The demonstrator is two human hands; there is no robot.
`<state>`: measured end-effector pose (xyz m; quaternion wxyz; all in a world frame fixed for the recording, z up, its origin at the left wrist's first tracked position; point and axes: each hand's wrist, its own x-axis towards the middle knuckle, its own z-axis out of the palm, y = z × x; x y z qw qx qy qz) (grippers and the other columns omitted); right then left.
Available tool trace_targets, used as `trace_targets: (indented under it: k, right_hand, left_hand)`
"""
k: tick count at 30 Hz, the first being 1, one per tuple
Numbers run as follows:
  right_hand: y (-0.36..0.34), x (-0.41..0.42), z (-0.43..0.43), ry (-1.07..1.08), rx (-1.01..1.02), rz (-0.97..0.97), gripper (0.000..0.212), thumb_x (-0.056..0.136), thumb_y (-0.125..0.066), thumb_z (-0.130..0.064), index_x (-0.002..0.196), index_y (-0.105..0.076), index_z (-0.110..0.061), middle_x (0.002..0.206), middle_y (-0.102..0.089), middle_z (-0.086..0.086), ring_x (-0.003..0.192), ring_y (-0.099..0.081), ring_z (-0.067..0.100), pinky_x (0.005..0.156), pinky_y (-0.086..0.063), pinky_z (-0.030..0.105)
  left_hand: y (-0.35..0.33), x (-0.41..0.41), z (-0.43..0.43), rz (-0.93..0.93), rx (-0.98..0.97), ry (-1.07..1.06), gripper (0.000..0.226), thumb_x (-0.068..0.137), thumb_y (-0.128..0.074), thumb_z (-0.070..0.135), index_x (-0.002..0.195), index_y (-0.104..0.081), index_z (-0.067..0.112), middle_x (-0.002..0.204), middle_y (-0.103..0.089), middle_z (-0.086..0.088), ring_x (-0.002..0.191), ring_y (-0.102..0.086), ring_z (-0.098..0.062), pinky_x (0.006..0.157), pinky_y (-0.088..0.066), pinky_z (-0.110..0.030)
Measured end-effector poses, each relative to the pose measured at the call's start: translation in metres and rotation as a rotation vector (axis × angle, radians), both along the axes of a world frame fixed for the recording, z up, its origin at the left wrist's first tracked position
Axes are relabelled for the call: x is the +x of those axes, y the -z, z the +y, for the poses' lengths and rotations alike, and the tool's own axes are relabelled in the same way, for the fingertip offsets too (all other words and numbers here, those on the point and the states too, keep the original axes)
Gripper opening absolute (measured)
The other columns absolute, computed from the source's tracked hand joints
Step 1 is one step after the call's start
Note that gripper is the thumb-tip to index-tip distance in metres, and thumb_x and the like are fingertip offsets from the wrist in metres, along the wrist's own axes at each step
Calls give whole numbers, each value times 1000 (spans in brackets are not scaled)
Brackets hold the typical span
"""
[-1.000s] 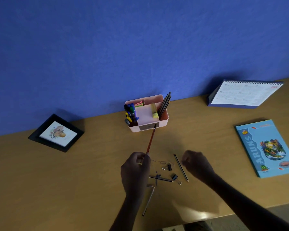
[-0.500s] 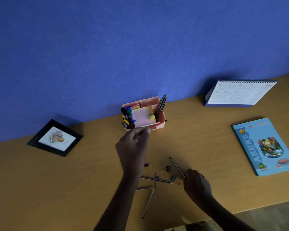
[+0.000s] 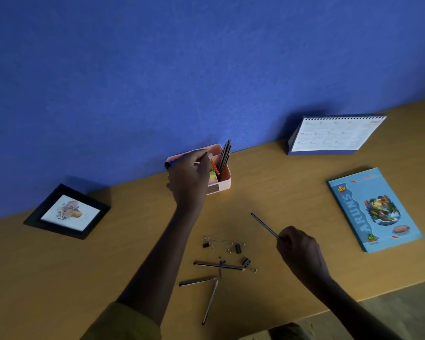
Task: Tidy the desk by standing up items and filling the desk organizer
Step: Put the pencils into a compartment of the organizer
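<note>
Okay, I see left hand (image 3: 189, 177) pinching an orange pencil (image 3: 214, 166) standing in the pink desk organizer (image 3: 225, 184) by the wall (image 3: 206, 69), right hand (image 3: 298, 251) fingers curled round a dark pencil (image 3: 264, 225) above the desk (image 3: 280, 182).

I have a single view, from a wide-angle camera worn on the person's head. It looks forward and steeply down across the desk (image 3: 292, 192), from its near edge toward its far edge, where the blue wall (image 3: 206, 69) fills the upper half of my picture. The frame is tilted, so the far edge climbs from lower left to upper right. The camera sits close: both forearms enter from the bottom, the left hand (image 3: 189, 177) out at the desk organizer (image 3: 222, 185) by the far edge, the right hand (image 3: 298, 251) closer to the near edge. Past the near edge, at the lower right, I see a strip of floor (image 3: 402, 303).
</note>
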<state>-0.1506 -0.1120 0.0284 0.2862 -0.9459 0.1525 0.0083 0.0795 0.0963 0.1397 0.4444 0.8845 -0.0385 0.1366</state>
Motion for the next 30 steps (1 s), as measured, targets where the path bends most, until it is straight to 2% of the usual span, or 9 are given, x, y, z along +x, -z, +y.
trace_targets:
  k: [3, 5, 8, 10, 15, 19, 23, 25, 30]
  right_hand:
    - [-8, 5, -7, -13, 16, -58, 13, 96, -73, -11, 94, -65, -20, 78, -60, -13, 59, -58, 2, 48, -52, 26]
    - [-10, 7, -8, -1, 31, -78, 10, 96, -73, -12, 95, -67, -20, 80, -61, -14, 61, -60, 2, 49, -53, 27]
    - [-12, 9, -7, -19, 29, -95, 11, 96, -74, -11, 95, -69, -20, 80, -62, -13, 61, -59, 3, 50, -52, 25]
    - [-11, 9, -7, -24, 34, -94, 10, 96, -74, -11, 95, -70, -20, 80, -62, -14, 62, -60, 2, 50, -52, 24]
    - [-16, 9, -4, -37, 67, -127, 10, 96, -74, -10, 98, -71, -19, 84, -64, -12, 65, -61, 2, 52, -53, 25]
    - [-29, 15, -4, -29, 84, -163, 9, 96, -74, -11, 103, -73, -17, 89, -67, -11, 72, -64, 2, 57, -55, 24]
    - [-42, 28, -7, -78, 79, -215, 16, 97, -73, -8, 112, -74, -15, 100, -72, -7, 84, -66, -2, 69, -54, 14]
    - [-49, 39, -8, -90, 80, -248, 18, 98, -72, -6, 114, -74, -13, 103, -73, -5, 90, -67, 0, 73, -57, 18]
    - [-70, 76, -8, -91, 101, -330, 17, 99, -70, -6, 115, -74, -11, 104, -75, -2, 90, -69, 3, 75, -59, 20]
  left_hand:
    - [5, 8, -9, 9, 65, 8, 15, 98, -73, 22, 106, -85, 17, 93, -81, 10, 80, -72, -2, 67, -47, -9]
    - [10, 13, -14, 21, 103, 34, 17, 99, -71, 22, 106, -85, 16, 91, -81, 9, 78, -71, -3, 66, -49, -13]
    - [20, 21, -20, 53, 160, 91, 17, 99, -68, 23, 103, -84, 17, 87, -80, 6, 76, -70, -8, 66, -57, -30]
    - [27, 29, -23, 76, 224, 115, 19, 101, -67, 26, 102, -84, 19, 86, -79, 7, 77, -70, -9, 66, -59, -34]
    - [42, 48, -33, 112, 356, 131, 21, 102, -66, 28, 92, -82, 19, 81, -76, 5, 75, -69, -12, 58, -49, -29]
    - [55, 63, -37, 127, 412, 124, 20, 102, -68, 31, 99, -84, 19, 84, -78, 5, 75, -69, -11, 55, -38, -24]
    - [66, 72, -38, 131, 434, 150, 21, 102, -69, 34, 104, -84, 19, 86, -79, 6, 77, -72, -12, 60, -52, -29]
    - [72, 76, -37, 136, 436, 156, 21, 102, -69, 35, 108, -83, 20, 89, -79, 6, 79, -72, -12, 63, -60, -34]
    - [76, 81, -35, 124, 415, 176, 24, 102, -68, 36, 110, -83, 19, 92, -80, 5, 83, -73, -12, 68, -63, -38]
